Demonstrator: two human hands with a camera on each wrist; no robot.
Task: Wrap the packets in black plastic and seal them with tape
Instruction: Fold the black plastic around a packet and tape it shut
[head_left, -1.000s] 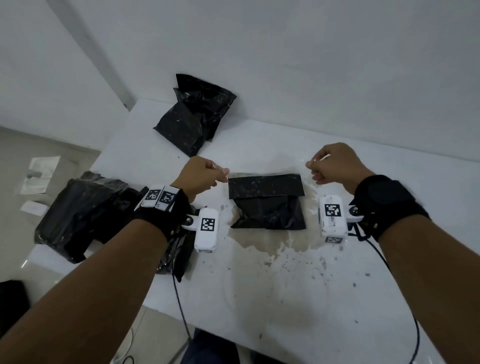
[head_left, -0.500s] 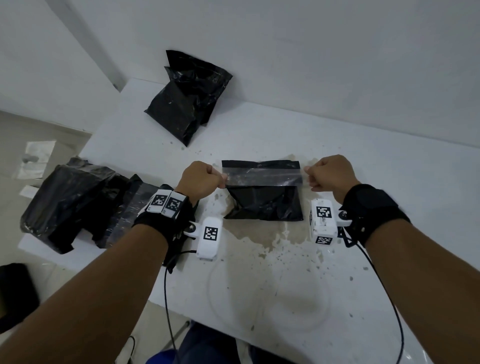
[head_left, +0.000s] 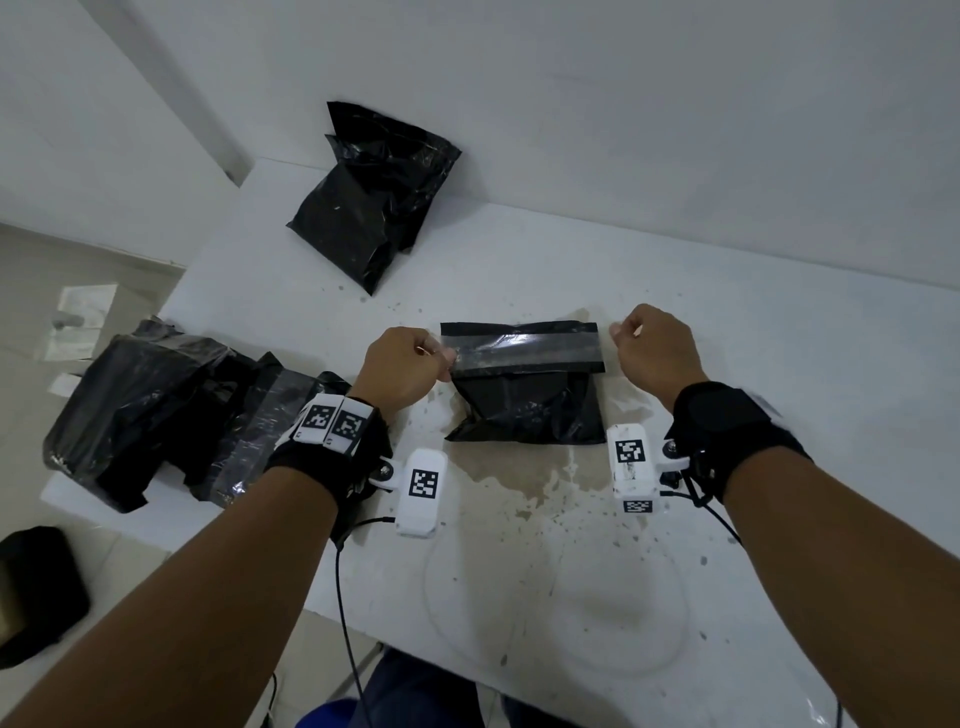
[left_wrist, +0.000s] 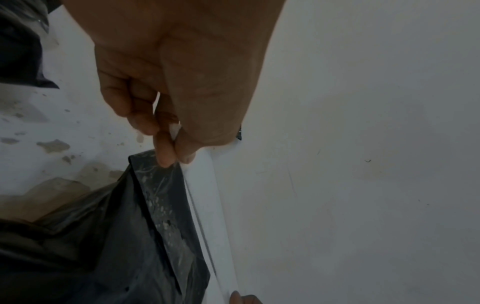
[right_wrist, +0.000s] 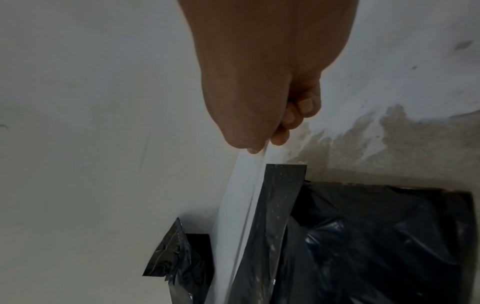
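No brand name or readable writing shows anywhere; the only printed marks are black-and-white square code tags on the white wrist camera housings and on the left wristband.

The landmark is the black packet lying flat near the middle of the white table, on a brownish stain. Its long axis runs left to right, and its folded flap lies along the far edge, toward the wall. A strip of clear tape stretches along that flap, parallel to the packet's long axis, its ends reaching past both of the packet's short sides.

The left hand sits just beside the packet's left end, fingers curled, thumb and forefinger pinching the tape end — the left wrist view shows this pinch right at the flap's corner. The right hand is just off the packet's right end, also curled, pinching the other tape end between thumb and finger.

Counted: one packet under the tape, one strip of tape, two hands. Beyond the packet to its far left, against the wall, is a small pile of black wrapped packets; how many cannot be told. To the packet's left, at the table edge, lies a larger heap of black plastic.
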